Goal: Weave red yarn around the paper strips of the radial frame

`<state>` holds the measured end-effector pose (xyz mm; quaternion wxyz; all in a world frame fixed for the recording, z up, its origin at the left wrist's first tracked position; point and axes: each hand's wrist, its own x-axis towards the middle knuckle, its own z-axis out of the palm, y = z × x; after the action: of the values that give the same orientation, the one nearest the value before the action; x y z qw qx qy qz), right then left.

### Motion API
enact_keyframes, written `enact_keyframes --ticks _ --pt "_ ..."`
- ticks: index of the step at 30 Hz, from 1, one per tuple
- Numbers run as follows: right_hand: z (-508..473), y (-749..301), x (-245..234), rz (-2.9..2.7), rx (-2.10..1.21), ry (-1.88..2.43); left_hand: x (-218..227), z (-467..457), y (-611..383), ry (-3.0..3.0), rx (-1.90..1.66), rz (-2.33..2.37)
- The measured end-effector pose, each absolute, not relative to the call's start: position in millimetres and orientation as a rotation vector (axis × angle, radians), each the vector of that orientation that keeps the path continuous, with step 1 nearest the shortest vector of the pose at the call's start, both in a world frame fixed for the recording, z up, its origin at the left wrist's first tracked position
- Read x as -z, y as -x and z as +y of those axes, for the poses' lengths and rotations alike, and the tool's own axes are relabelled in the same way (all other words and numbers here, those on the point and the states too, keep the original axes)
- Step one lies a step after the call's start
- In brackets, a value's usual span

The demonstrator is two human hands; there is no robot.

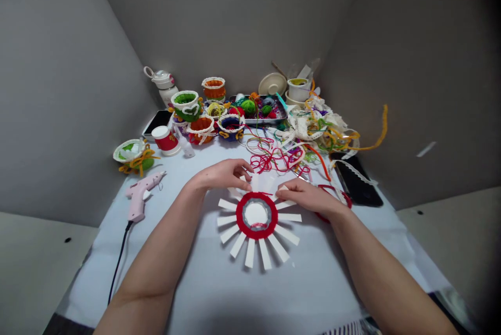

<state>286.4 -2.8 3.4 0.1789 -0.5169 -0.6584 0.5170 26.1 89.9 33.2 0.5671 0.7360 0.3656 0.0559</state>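
Note:
A paper cup cut into white strips (pixel 256 220) lies flattened on the white table (pixel 219 283), its strips fanned out like spokes. Red yarn is wound in a ring (pixel 242 223) around its round base. My left hand (pixel 223 174) rests at the far left strips, fingers curled and pinching near the top ones. My right hand (pixel 309 196) presses on the far right strips, fingers bent over them. Loose red yarn (pixel 270 160) trails from the piece toward the back.
A pink glue gun (pixel 141 194) with a black cord lies at the left. Several yarn-wrapped cups (pixel 201 116), a red-labelled cup (pixel 166 140), a tray of yarn balls (pixel 256 107) and tangled lace and yarn (pixel 324 131) crowd the back. A dark phone (pixel 358 183) lies at the right.

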Motion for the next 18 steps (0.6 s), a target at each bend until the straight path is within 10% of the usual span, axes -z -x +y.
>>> enact_keyframes --ticks 18 --pt "0.0 -291.8 1.2 -1.890 -1.367 1.333 -26.6 77.5 -50.4 -1.913 -0.146 0.896"
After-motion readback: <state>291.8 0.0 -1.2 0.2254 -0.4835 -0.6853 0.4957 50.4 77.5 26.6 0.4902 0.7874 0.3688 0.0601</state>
